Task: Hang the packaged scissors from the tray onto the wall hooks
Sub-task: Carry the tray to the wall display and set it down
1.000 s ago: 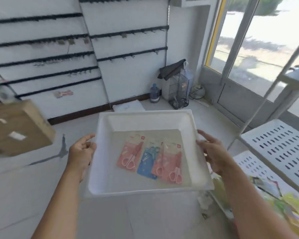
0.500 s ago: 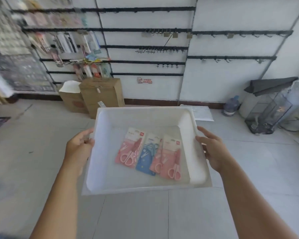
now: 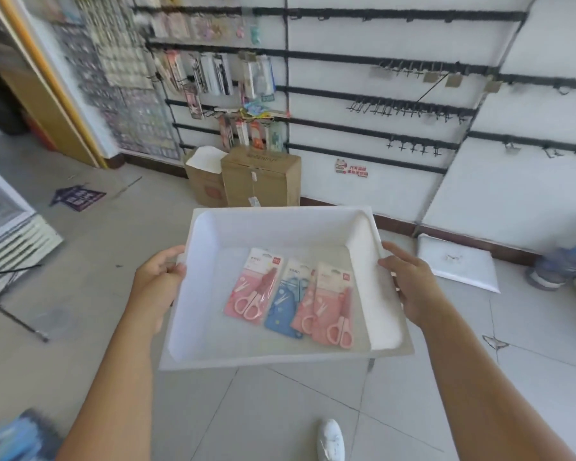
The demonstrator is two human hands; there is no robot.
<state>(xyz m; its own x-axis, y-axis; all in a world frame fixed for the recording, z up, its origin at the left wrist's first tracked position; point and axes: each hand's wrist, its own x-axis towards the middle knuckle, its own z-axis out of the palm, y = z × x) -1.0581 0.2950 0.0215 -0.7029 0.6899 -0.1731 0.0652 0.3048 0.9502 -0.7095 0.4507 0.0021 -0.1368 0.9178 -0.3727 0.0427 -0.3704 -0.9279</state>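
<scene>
I hold a white plastic tray [image 3: 193, 314] level in front of me. My left hand [image 3: 158, 281] grips its left rim and my right hand [image 3: 413, 287] grips its right rim. On the tray floor lie three packaged scissors: a pink pack [image 3: 251, 287] on the left, a blue pack [image 3: 285, 304] in the middle, partly covered by another pink pack [image 3: 330, 311] on the right. On the white wall ahead, black rails carry empty wall hooks [image 3: 409, 108], with a second short row of hooks [image 3: 413, 146] lower down.
Two cardboard boxes [image 3: 260, 178] stand on the floor against the wall. Hung stationery [image 3: 213, 74] fills the left part of the wall. A white flat package [image 3: 456, 267] and a water jug [image 3: 556, 267] lie at right. A white cabinet [image 3: 10, 227] stands at left. My shoe [image 3: 330, 439] shows below.
The view has swung left from the window corner to the hook wall and moved closer to it. Both hands keep the same grip on the tray; the scissors packs have not shifted.
</scene>
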